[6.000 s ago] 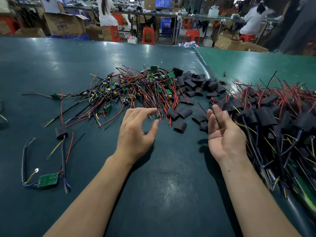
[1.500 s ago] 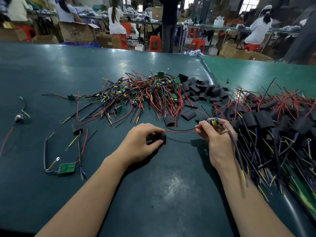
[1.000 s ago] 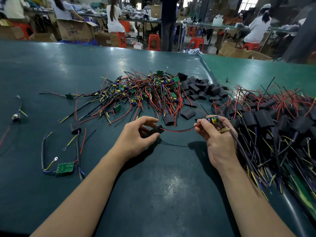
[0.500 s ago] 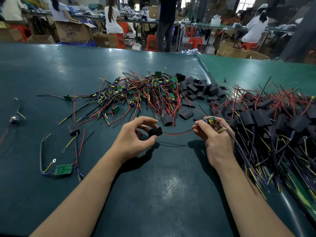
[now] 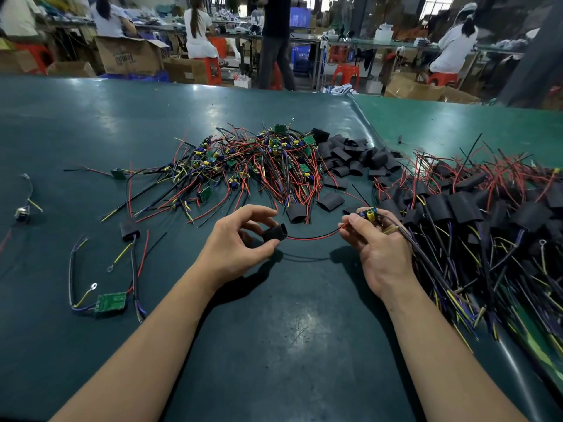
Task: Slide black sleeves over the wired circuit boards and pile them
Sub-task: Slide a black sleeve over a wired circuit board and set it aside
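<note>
My left hand (image 5: 234, 242) pinches a black sleeve (image 5: 275, 233) threaded on the red wire (image 5: 313, 237); my right hand (image 5: 380, 248) grips the circuit board (image 5: 368, 214), both above the counter (image 5: 274, 345) near its middle.

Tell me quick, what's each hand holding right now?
Left hand: pinches a black sleeve with red and black wires running into it.
Right hand: holds a wired circuit board by its edge.
</note>
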A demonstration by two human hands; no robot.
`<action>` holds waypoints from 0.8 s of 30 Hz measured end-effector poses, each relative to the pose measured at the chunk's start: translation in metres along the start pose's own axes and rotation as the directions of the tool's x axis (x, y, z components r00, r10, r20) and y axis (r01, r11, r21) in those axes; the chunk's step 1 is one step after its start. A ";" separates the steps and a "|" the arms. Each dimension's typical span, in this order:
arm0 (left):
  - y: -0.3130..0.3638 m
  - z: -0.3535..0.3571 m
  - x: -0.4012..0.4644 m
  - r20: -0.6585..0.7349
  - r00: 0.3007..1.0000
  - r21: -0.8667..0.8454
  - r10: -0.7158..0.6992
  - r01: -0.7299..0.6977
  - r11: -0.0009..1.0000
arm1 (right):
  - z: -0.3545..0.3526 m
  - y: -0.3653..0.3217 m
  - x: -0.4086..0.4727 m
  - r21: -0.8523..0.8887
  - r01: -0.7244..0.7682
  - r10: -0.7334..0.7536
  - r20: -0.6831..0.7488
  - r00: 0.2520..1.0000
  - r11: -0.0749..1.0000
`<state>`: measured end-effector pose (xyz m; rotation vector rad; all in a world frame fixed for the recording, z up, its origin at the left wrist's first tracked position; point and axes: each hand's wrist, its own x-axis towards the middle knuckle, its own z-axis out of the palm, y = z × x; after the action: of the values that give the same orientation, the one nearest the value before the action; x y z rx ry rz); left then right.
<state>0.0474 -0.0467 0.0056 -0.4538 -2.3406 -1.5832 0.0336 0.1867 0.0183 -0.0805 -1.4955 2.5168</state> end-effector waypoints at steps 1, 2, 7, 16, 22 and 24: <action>0.000 0.000 0.000 -0.002 1.000 0.001 0.001 -0.001 1.000 | 0.000 0.000 0.000 0.006 -0.006 0.006 0.001 1.000 1.000; 0.001 0.000 0.000 -0.006 1.000 -0.001 0.002 -0.002 1.000 | 0.001 0.000 0.000 0.018 -0.010 0.010 -0.004 1.000 1.000; 0.002 0.000 -0.001 -0.037 0.999 -0.024 0.013 -0.014 1.000 | -0.001 -0.004 0.002 0.116 -0.047 0.053 -0.051 0.997 0.992; 0.003 0.000 -0.002 -0.024 0.999 0.007 0.029 -0.029 1.000 | -0.001 0.002 0.002 0.038 -0.038 0.040 -0.040 0.998 0.999; 0.005 0.001 -0.004 -0.020 0.998 0.092 0.063 -0.061 0.994 | 0.001 0.006 -0.001 -0.110 0.024 -0.030 -0.054 0.998 0.994; 0.007 0.003 -0.006 0.017 0.992 0.201 0.125 -0.126 0.972 | 0.002 0.008 -0.003 -0.203 0.065 -0.068 -0.006 0.998 0.977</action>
<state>0.0556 -0.0419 0.0080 -0.5460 -2.3919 -1.2743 0.0348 0.1811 0.0122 -0.0770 -1.7155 2.3010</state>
